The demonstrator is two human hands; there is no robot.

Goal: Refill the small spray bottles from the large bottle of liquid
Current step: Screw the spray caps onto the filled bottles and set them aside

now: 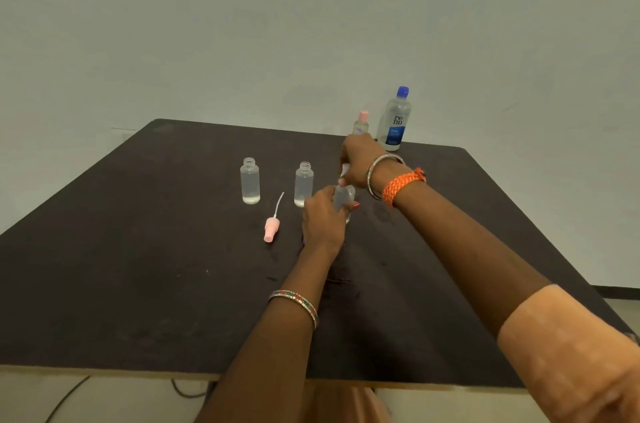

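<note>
1. Hands meet over a dark brown table (138, 284), seen from above and behind by the person wearing the camera.
2. The left hand (323, 218) wraps its fingers around the body of a small clear spray bottle (344, 197), which stands near the table's middle.
3. The right hand (358, 163) comes down from above with its fingers curled over the top of that same bottle; whatever it holds there is hidden by the fingers.
4. Two more small clear bottles stand upright to the left, both uncapped, each with a little liquid at the bottom: the far-left open bottle (250, 181) and the middle open bottle (303, 184), which is just beside the left hand.
5. A pink spray pump (272, 229) with its thin dip tube lies flat on the table, in front of and between those two bottles.
6. At the far right edge of the table stands the large bottle (395, 119), clear with a blue cap and blue label, closed and upright.
7. Just to its left stands a pink-capped spray bottle (361, 124), partly hidden behind the right hand.
8. Beaded bangles circle both wrists, and an orange braided band (403, 184) sits on the right wrist.
</note>
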